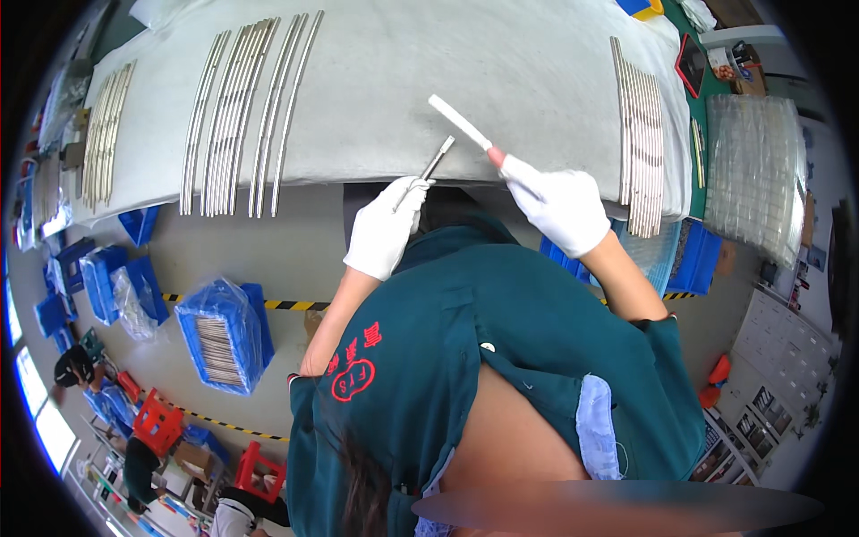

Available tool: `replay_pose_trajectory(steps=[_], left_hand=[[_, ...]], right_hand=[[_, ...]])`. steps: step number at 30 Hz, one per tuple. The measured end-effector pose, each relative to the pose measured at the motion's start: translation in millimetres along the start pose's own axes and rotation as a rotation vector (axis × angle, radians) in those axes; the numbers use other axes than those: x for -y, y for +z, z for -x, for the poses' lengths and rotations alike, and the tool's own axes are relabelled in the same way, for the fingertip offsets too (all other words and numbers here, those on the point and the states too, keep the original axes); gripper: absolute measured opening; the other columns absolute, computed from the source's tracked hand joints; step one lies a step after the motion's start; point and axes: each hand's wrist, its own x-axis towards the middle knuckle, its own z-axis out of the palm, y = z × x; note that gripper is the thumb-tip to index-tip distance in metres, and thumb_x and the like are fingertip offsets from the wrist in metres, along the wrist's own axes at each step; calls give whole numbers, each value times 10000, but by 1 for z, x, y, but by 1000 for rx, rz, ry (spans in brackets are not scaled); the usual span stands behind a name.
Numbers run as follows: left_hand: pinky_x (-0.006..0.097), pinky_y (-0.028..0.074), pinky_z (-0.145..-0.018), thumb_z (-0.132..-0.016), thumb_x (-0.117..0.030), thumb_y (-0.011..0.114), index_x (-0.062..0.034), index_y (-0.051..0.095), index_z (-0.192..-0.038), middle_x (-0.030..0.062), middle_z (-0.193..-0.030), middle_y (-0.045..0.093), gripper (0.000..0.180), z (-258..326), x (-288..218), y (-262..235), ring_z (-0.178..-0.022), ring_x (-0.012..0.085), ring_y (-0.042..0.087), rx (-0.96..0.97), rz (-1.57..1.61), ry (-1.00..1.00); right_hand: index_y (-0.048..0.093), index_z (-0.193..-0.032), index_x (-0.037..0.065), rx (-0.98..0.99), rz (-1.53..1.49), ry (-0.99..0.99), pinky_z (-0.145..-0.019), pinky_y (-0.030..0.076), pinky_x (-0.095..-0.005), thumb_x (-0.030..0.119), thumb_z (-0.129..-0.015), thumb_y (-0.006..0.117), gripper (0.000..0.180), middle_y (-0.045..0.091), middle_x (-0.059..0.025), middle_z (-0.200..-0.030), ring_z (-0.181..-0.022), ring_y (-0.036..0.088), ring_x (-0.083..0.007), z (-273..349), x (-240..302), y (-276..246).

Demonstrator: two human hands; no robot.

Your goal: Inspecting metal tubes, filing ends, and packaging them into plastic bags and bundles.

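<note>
My left hand, in a white glove, is closed around a short silver metal rod whose upper end points away and to the right. My right hand, also gloved in white, grips a slim white stick that slants up to the left, above the rod's tip. A pink patch shows where the stick meets the fingers; I cannot tell if it is a fingertip or part of the stick. Stick and rod look apart. Both hands are at the near edge of a table with a pale grey cloth.
Long metal rods lie in rows on the left of the cloth, and another row of rods lies on the right. A blue crate with rods stands on the floor. Red stools and other people are at lower left.
</note>
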Motion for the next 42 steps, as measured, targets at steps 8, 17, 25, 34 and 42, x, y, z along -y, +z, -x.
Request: replay_pose_trajectory(steps=[8,17,25,34,42], left_hand=[[176,311,-480,-891,-117,512,23,581,-1028,-28,-677,465,208,5,-21,2,-539,31,375,59,165,-111],[176,246,-421,-904,-153,486,2,591,-1059,-48,-581,403,243,4,-23,1,-480,21,328,112,166,-172],[168,254,-422,-902,-165,494,-4,585,-1077,-40,-585,428,255,2,-20,2,-476,19,343,107,196,-152],[175,264,-418,-923,-200,448,-26,590,-1026,-42,-584,444,247,-2,-11,6,-464,16,327,170,106,-136],[192,324,-467,-929,-227,431,-30,586,-1011,-16,-606,488,264,1,-9,19,-476,40,366,58,-17,-43]], right_hand=[[530,-1165,277,32,129,-60,-390,385,-327,180,-793,568,387,493,-25,-472,-400,498,-213,-6,13,11],[521,-1200,241,52,138,-80,-387,384,-322,196,-811,540,392,493,-28,-465,-389,495,-205,-3,9,4],[512,-1207,268,102,141,-69,-380,389,-330,208,-824,532,388,492,-28,-460,-381,499,-210,18,4,4],[496,-1199,212,53,79,0,-364,389,-343,219,-844,503,354,521,-49,-482,-378,510,-226,3,9,5],[460,-1258,166,50,-2,-32,-390,397,-344,182,-810,545,457,506,-46,-471,-400,515,-226,13,15,7]])
